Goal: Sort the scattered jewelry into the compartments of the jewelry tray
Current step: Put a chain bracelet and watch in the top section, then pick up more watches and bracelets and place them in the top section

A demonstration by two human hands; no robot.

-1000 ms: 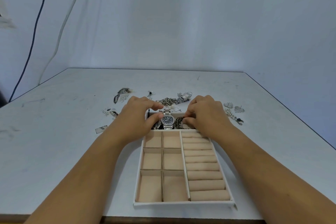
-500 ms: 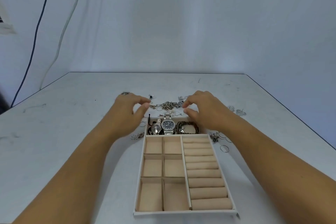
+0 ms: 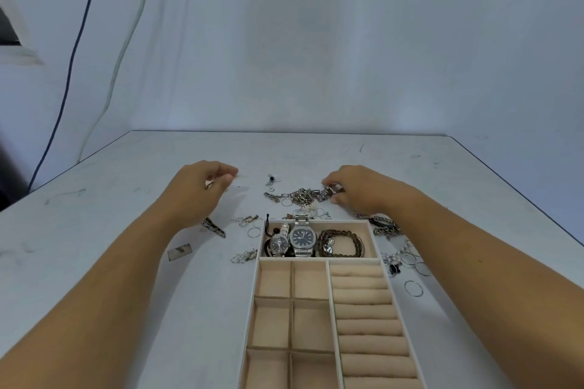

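The beige jewelry tray [image 3: 327, 275] lies at the near centre. Its far compartment holds a large silver watch [image 3: 302, 238], a small watch [image 3: 279, 241] and a brown beaded bracelet [image 3: 341, 243]; the other compartments hold nothing. Beyond the tray, my right hand [image 3: 360, 191] pinches the end of a silver link bracelet [image 3: 319, 194] that lies in a tangle of chains [image 3: 295, 197]. My left hand [image 3: 197, 191] is further left, fingers curled around a small speckled clip [image 3: 209, 184].
Another speckled clip [image 3: 215, 228] and a grey tag [image 3: 179, 252] lie left of the tray, with small chains [image 3: 244, 257] beside it. Right of the tray are dark bracelets [image 3: 385, 227] and thin rings [image 3: 413, 289]. Cables hang at the far left wall.
Both hands left the tray's far compartment and reached further out, left hand to the left, right hand onto the chain pile. The watches and beaded bracelet now lie uncovered.
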